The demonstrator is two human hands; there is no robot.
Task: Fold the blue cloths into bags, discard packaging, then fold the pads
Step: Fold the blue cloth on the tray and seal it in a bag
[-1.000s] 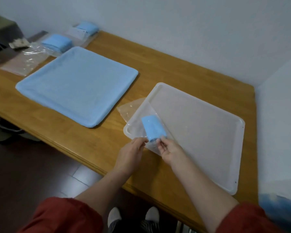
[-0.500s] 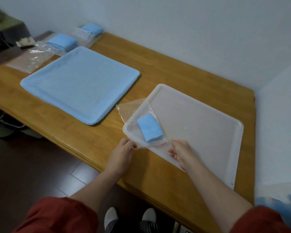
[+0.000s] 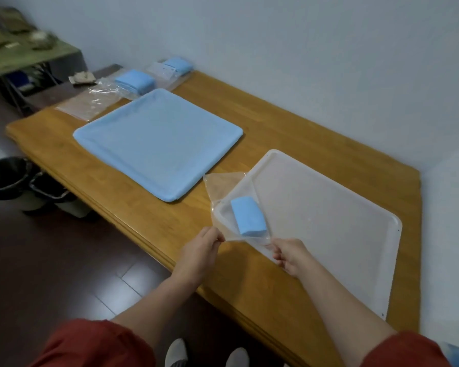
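Note:
A small folded blue cloth [image 3: 248, 215] lies inside a clear plastic bag [image 3: 223, 189] at the near left corner of a translucent white tray [image 3: 329, 207]. My left hand [image 3: 200, 247] pinches the bag's near left corner. My right hand [image 3: 289, 254] pinches its near right corner, and the bag's near edge is stretched between them. A large blue pad [image 3: 157, 141] lies spread flat in the middle of the wooden table [image 3: 289, 133].
At the table's far left lie two more folded blue cloths [image 3: 135, 81] [image 3: 179, 64] on clear bags, plus an empty clear bag [image 3: 82, 105]. Two dark bins [image 3: 16, 178] stand on the floor at the left. A white wall runs behind and to the right.
The cloth has dropped from upright between my fingers to flat inside the bag. Both hands moved apart to the bag's near corners, stretching its edge.

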